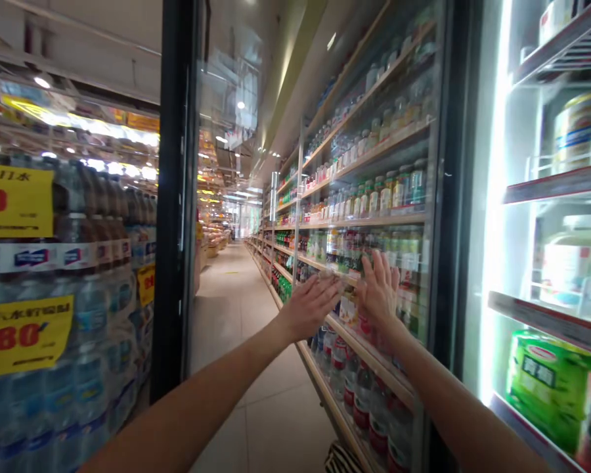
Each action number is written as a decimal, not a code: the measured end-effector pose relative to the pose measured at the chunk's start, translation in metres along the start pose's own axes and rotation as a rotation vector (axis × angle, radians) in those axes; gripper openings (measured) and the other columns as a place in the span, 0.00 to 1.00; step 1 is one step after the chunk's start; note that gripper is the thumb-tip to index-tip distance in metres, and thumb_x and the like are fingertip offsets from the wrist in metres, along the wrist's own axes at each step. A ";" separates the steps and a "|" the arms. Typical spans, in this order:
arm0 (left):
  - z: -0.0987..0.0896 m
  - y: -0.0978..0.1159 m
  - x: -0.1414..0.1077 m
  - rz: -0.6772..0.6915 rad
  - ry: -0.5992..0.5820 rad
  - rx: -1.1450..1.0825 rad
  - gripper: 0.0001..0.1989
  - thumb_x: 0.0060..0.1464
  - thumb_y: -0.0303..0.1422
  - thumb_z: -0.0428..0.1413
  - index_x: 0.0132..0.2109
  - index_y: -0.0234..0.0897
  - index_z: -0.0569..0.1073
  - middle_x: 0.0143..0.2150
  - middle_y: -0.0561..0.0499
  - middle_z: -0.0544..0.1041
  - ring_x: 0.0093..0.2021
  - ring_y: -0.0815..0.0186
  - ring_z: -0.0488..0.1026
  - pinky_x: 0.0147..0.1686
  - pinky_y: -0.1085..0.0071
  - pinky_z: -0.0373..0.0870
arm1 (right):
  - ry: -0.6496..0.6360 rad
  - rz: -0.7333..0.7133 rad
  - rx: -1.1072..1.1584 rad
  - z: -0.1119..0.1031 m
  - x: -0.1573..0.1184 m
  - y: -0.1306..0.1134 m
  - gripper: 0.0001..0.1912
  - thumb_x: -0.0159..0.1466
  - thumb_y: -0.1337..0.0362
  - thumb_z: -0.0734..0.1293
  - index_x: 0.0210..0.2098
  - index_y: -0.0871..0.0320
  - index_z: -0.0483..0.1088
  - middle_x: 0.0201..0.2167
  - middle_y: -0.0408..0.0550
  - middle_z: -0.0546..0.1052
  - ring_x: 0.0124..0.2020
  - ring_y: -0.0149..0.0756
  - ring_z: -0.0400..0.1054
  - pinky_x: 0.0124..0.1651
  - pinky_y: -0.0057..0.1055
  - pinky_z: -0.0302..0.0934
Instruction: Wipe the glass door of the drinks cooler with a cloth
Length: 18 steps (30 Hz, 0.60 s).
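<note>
A glass cooler door (236, 276) with a black frame stands swung open in front of me. Both arms reach toward its pane. My left hand (312, 302) has its fingers stretched out together, pointing right, and appears to lie against the glass. Beside it, my right hand (378, 289) is raised with fingers spread and the palm toward the pane. Neither hand holds anything. Whether both palms truly touch the glass is hard to tell. Shelves of bottled drinks (384, 190) show in the pane behind the hands; I cannot tell how much is reflection.
On the right, lit cooler shelves (546, 318) carry a white-capped bottle (574, 259) and a green drink pack (546, 374). Stacked water bottles (91, 315) with yellow price signs (24, 335) stand at left. A tiled aisle floor (221, 315) shows through the pane.
</note>
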State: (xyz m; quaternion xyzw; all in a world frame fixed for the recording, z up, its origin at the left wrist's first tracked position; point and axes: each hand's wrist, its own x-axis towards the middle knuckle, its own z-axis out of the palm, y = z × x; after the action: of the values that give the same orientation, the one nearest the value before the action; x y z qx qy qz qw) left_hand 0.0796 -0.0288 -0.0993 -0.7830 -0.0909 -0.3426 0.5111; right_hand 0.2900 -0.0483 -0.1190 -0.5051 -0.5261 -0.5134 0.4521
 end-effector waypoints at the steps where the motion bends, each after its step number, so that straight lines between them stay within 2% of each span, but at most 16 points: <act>1: 0.000 -0.002 0.005 -0.032 0.005 0.003 0.21 0.57 0.30 0.46 0.57 0.37 0.62 0.64 0.49 0.58 0.63 0.61 0.53 0.62 0.59 0.48 | -0.005 0.010 -0.005 -0.001 -0.002 0.003 0.27 0.63 0.61 0.55 0.62 0.55 0.51 0.63 0.55 0.56 0.65 0.44 0.45 0.62 0.52 0.41; 5: -0.003 -0.022 0.030 -0.336 0.055 0.008 0.24 0.56 0.31 0.46 0.60 0.33 0.59 0.65 0.45 0.54 0.66 0.55 0.46 0.61 0.55 0.47 | -0.003 0.084 -0.022 -0.007 -0.012 0.017 0.27 0.63 0.62 0.54 0.61 0.57 0.52 0.62 0.56 0.56 0.64 0.45 0.46 0.62 0.52 0.42; 7: -0.002 -0.023 0.034 -0.302 0.047 -0.009 0.24 0.56 0.30 0.46 0.60 0.33 0.59 0.65 0.45 0.54 0.66 0.56 0.45 0.62 0.55 0.46 | -0.003 0.119 -0.024 -0.011 -0.017 0.023 0.27 0.63 0.62 0.54 0.61 0.57 0.52 0.62 0.56 0.56 0.64 0.45 0.47 0.61 0.52 0.43; 10: 0.004 -0.011 0.028 -0.058 -0.008 -0.042 0.23 0.57 0.29 0.45 0.60 0.37 0.58 0.65 0.48 0.55 0.65 0.61 0.48 0.63 0.59 0.45 | -0.019 0.131 -0.006 -0.017 -0.023 0.029 0.27 0.63 0.62 0.54 0.62 0.55 0.52 0.62 0.55 0.57 0.64 0.45 0.47 0.61 0.52 0.43; 11: 0.006 -0.008 0.027 -0.026 -0.017 -0.045 0.24 0.57 0.30 0.45 0.61 0.37 0.57 0.65 0.49 0.55 0.65 0.62 0.49 0.63 0.60 0.45 | -0.015 0.119 0.011 -0.019 -0.024 0.029 0.27 0.63 0.63 0.54 0.62 0.55 0.52 0.62 0.55 0.57 0.64 0.44 0.48 0.61 0.51 0.44; 12: 0.007 -0.005 0.027 -0.044 -0.014 -0.044 0.25 0.57 0.31 0.45 0.62 0.36 0.55 0.65 0.48 0.55 0.65 0.62 0.49 0.63 0.61 0.45 | -0.001 0.101 0.035 -0.021 -0.024 0.027 0.27 0.63 0.64 0.54 0.62 0.54 0.52 0.62 0.54 0.58 0.64 0.43 0.49 0.61 0.50 0.45; 14: 0.010 -0.004 0.030 -0.171 0.026 -0.036 0.28 0.57 0.33 0.45 0.63 0.33 0.51 0.65 0.45 0.53 0.66 0.61 0.46 0.63 0.60 0.45 | 0.049 0.042 0.114 -0.025 -0.023 0.019 0.26 0.63 0.65 0.54 0.61 0.54 0.52 0.60 0.53 0.61 0.62 0.41 0.52 0.61 0.48 0.47; 16: 0.012 -0.005 0.035 -0.277 0.072 -0.032 0.31 0.57 0.37 0.47 0.64 0.30 0.49 0.65 0.41 0.53 0.66 0.58 0.44 0.63 0.56 0.43 | 0.082 -0.042 0.225 -0.028 -0.018 0.004 0.26 0.63 0.67 0.54 0.61 0.55 0.53 0.59 0.54 0.63 0.61 0.39 0.54 0.61 0.45 0.50; 18: 0.012 -0.007 0.036 -0.305 0.085 -0.036 0.33 0.56 0.40 0.48 0.64 0.28 0.49 0.65 0.38 0.53 0.66 0.56 0.43 0.63 0.53 0.41 | 0.084 -0.120 0.335 -0.030 -0.011 -0.017 0.26 0.62 0.69 0.53 0.61 0.57 0.54 0.58 0.55 0.64 0.61 0.38 0.55 0.61 0.43 0.51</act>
State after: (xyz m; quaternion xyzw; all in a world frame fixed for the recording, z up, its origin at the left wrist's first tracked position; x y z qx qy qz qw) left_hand 0.1085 -0.0232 -0.0742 -0.7540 -0.1810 -0.4508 0.4421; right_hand 0.2729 -0.0782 -0.1295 -0.3687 -0.6140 -0.4654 0.5201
